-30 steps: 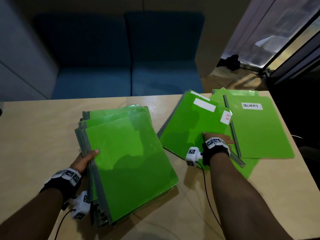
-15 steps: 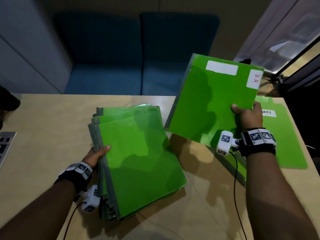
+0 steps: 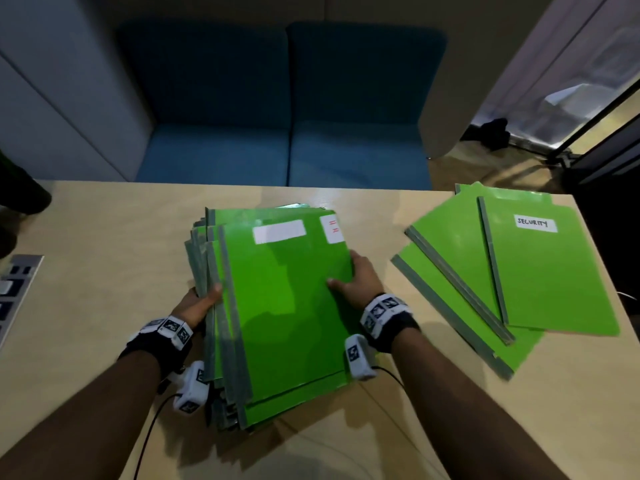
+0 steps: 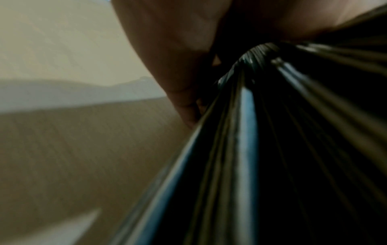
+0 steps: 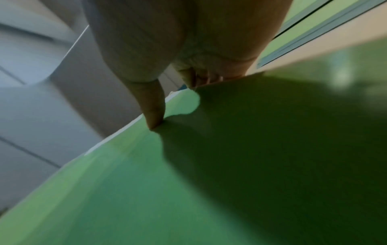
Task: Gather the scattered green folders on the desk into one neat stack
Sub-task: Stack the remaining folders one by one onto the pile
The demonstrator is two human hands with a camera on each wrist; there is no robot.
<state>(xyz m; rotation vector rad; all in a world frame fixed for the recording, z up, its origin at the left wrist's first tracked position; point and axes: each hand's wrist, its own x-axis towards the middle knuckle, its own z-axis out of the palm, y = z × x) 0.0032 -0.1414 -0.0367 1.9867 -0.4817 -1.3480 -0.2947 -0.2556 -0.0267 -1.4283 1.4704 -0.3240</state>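
Observation:
A stack of green folders [image 3: 221, 341] lies mid-desk with grey spines to the left. On top is the HR folder [image 3: 287, 299], bearing a blank white label and a red "HR" label. My left hand [image 3: 201, 301] grips the stack's spine edge, thumb on top; the left wrist view shows the dark spines [image 4: 247, 132] against my palm. My right hand [image 3: 356, 282] pinches the HR folder's right edge, and the thumb [image 5: 153, 106] presses on its green cover [image 5: 146, 182]. Three more folders lie fanned at the right, the top one labelled SECURITY [image 3: 547, 271].
The wooden desk [image 3: 104, 271] has bare room at left and front. A grey socket panel [image 3: 14, 282] sits at its left edge. A blue sofa [image 3: 284, 98] stands behind the desk. The fanned folders reach the desk's right edge.
My right hand lifted the HR folder off the right-hand pile, carried it left and set it on top of the stack. The left hand kept its hold on the spine edge.

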